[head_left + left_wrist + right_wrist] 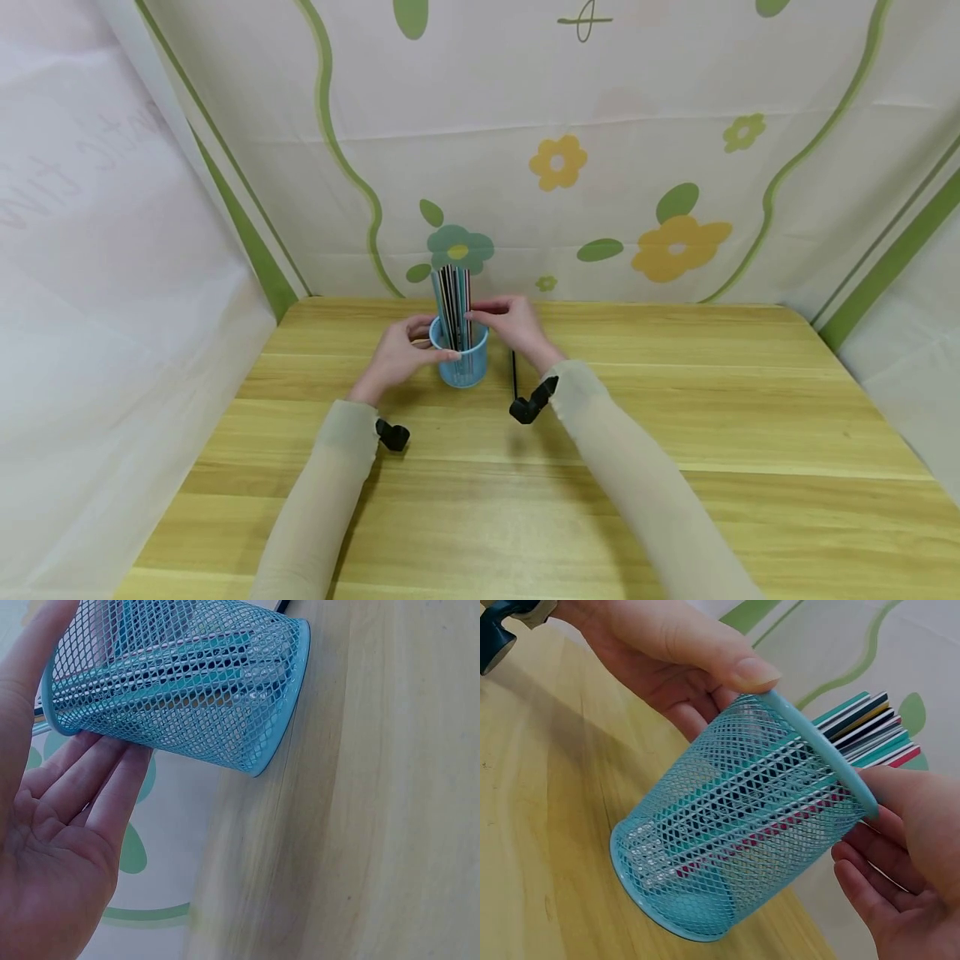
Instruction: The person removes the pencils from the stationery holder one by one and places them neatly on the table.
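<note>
A light blue mesh pencil cup (462, 367) stands upright near the back of the table. It holds a bundle of slender pencil-like sticks (452, 300) in teal, black, gold and pink. My left hand (393, 354) grips the cup from the left, its thumb over the rim and its other fingers round the far side. In the right wrist view the thumb (754, 673) lies along that rim. On the other side, my right hand (517, 325) pinches at the sticks just above the rim with thumb and forefinger; the forefinger's tip is hidden in the right wrist view.
The wooden table (480, 517) extends toward me and to both sides. Close behind the cup, a white curtain (480, 183) with flowers and green lines meets the table's back edge. Black camera mounts (528, 406) sit on both wrists. A thin black rod (514, 375) shows beside the right one.
</note>
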